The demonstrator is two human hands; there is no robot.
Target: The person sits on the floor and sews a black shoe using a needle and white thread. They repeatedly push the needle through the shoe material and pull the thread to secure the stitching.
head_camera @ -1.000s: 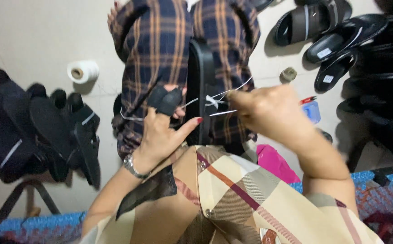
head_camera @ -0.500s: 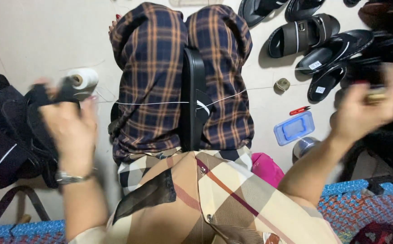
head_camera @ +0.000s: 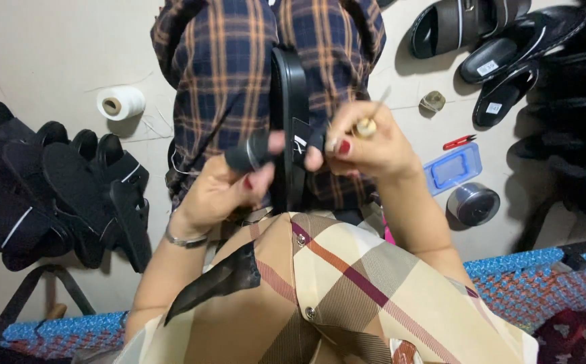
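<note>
— Black sandal sole, upright on edge, clamped between knees in blue-and-orange plaid trousers, straight ahead of both hands.

— Handling?

— Probably light, rubbery, stiff along the length yet flexible at the edge; no fragility to speak of. Smooth face, so likely slippery without the knee clamp. Best taken by the narrow edges near the middle, right at the stitching spot, not by the far tip.

— Left hand?

— Half curled, thumb and forefinger pinched around a dark strap end pressed against the sole's left side. Remaining fingers folded loosely underneath. Silver bracelet at the wrist.

— Right hand?

— Closed tightly around an awl, wooden butt poking above the fist, thin metal tip slanting up and right. Thumb and forefinger also touching the sole's right edge. Thread hard to make out here; cannot tell whether any runs through the fingers.

— Surroundings?

— White thread spool on the floor, far left. Heap of black sandals below it. More sandals upper right. Blue plastic box, small red cutter and round metal tin on the right, well apart from both hands.
</note>
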